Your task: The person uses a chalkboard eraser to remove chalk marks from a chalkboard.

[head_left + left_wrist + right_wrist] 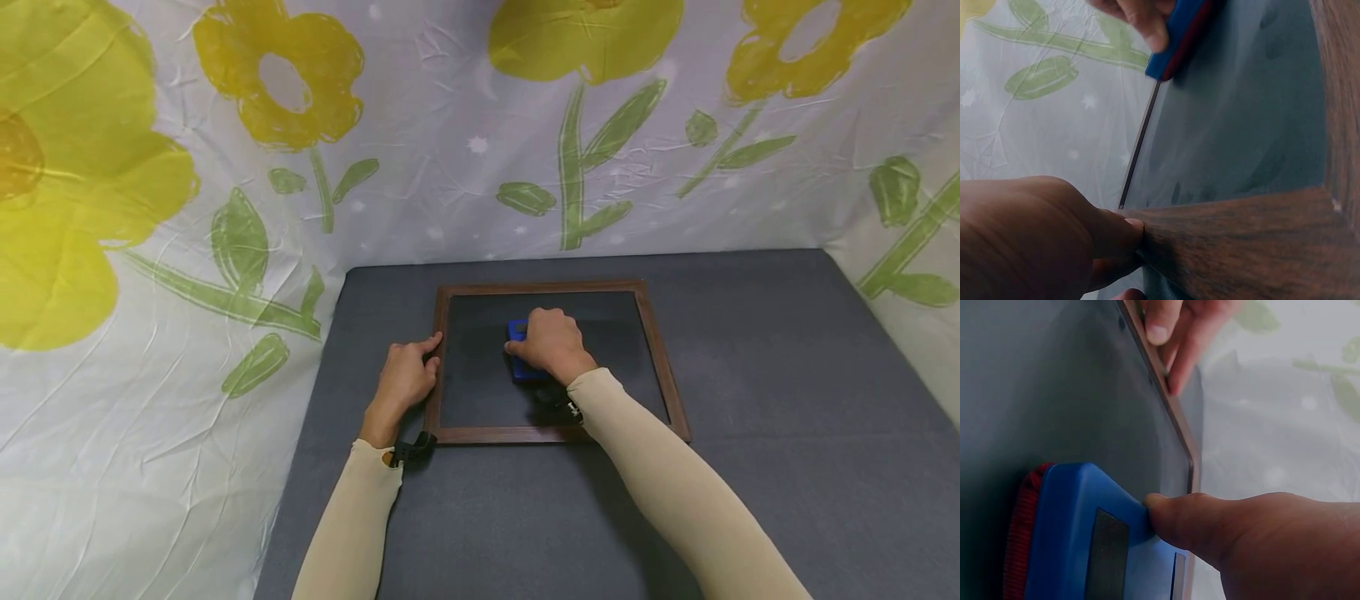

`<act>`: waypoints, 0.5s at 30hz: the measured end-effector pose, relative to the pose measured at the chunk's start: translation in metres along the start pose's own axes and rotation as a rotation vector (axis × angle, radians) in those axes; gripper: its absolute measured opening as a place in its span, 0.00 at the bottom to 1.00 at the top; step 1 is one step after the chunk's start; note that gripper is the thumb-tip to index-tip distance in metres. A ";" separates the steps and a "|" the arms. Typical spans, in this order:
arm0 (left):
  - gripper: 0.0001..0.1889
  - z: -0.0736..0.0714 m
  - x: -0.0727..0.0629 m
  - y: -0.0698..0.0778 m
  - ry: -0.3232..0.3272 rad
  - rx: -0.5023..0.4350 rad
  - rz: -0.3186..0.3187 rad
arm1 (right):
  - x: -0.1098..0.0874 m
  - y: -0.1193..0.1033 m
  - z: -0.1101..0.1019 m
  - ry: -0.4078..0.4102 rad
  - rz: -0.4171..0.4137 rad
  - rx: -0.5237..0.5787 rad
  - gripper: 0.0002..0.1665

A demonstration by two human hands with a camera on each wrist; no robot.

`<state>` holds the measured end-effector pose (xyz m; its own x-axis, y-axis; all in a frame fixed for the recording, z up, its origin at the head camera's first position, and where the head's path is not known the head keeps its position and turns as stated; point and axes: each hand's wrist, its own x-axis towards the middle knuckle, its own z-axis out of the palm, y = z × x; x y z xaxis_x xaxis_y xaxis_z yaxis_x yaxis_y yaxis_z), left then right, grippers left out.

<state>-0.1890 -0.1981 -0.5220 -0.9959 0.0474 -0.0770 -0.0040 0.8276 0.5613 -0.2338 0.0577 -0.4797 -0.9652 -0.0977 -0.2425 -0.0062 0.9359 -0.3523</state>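
A blackboard (pixel 480 398) in a brown wooden frame (pixel 487 434) lies flat on the dark cloth. My right hand (pixel 557 343) grips a blue board eraser (pixel 528 372) over the middle of the board. In the right wrist view, the thumb (pixel 1188 522) presses the side of the eraser (pixel 1063 531), whose red pad (pixel 1019 544) faces the board. With my left hand (pixel 405 377) I touch the outer left edge of the frame, index finger extended and thumb just below it. Faint dark smudges show on the board in the left wrist view.
Dark grey cloth (pixel 780 375) covers the table around the board. White sheets with yellow flowers (pixel 311 75) hang behind and at both sides. Each wrist carries a black strapped device (pixel 414 448).
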 end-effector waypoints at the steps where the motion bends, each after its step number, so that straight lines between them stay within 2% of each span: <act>1: 0.27 0.000 0.000 0.000 0.002 0.000 0.001 | 0.001 -0.004 0.001 0.001 -0.007 -0.005 0.36; 8: 0.27 0.000 -0.001 -0.001 -0.002 0.009 -0.001 | 0.003 -0.027 0.011 -0.003 -0.057 -0.079 0.32; 15: 0.27 0.001 0.002 -0.002 0.001 0.011 -0.009 | 0.001 -0.048 0.018 0.023 -0.111 -0.140 0.33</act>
<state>-0.1905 -0.1997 -0.5242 -0.9959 0.0393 -0.0809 -0.0119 0.8340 0.5517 -0.2293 0.0068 -0.4797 -0.9623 -0.1968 -0.1878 -0.1479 0.9579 -0.2462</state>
